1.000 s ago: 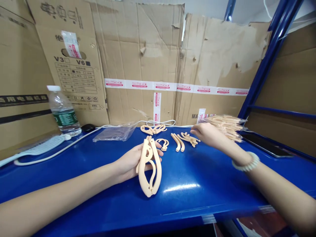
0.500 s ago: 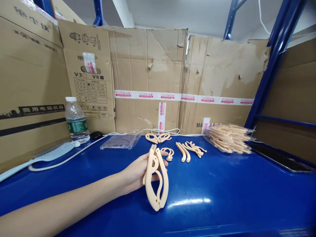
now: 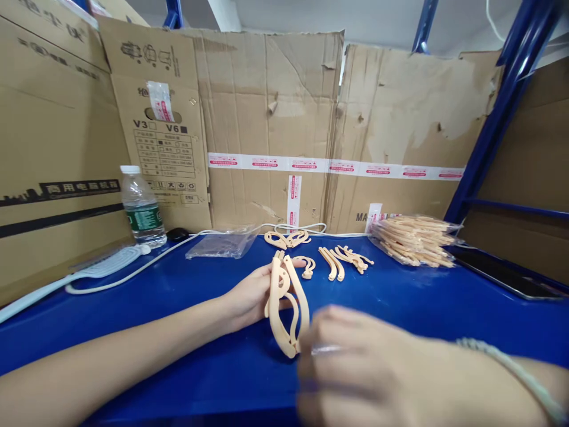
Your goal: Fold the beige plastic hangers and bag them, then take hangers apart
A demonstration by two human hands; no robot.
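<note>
My left hand (image 3: 251, 296) is closed round a folded beige plastic clothes hanger (image 3: 276, 320), which points down toward me over the blue tabletop (image 3: 200, 367). Its two arms stand a little apart, with a curved piece between them. My right hand (image 3: 351, 367), smeared by motion, is close to the camera beside the hanger's lower end. Whether it touches the hanger or holds anything cannot be made out. Behind the left hand lie a beige hook piece (image 3: 307, 270), two slim arm pieces (image 3: 331, 264), more loose pieces (image 3: 355, 258) and another pair of looped pieces (image 3: 288, 239).
A clear bag of beige hanger parts (image 3: 413, 240) lies at the back right, beside a dark phone-like slab (image 3: 507, 274). On the left are a water bottle (image 3: 144, 216), a light-blue paddle-shaped item (image 3: 106, 264), a white cable (image 3: 120, 286) and a clear plastic bag (image 3: 217, 244). Cardboard (image 3: 267, 118) walls the back.
My right hand has come into view from the lower right, up to the hanger's lower end. The left hand still holds the hanger, and the view has shifted slightly.
</note>
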